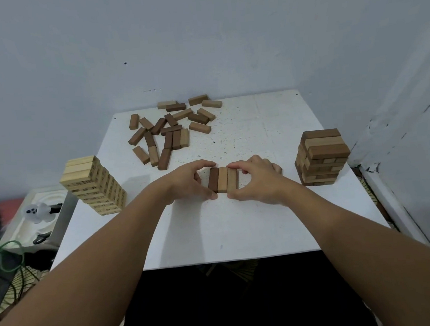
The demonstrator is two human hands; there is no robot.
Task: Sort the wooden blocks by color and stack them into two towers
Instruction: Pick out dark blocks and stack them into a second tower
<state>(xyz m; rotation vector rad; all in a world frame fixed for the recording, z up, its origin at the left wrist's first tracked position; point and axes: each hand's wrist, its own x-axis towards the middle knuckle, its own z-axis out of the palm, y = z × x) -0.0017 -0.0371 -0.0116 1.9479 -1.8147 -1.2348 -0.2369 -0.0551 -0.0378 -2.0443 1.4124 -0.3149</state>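
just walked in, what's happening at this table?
A person is sorting wooden blocks. Both hands, left hand and right hand, pinch a row of three blocks side by side on the white table. A pale tower stands at the left edge, a darker tower at the right. A loose pile lies unsorted at the back.
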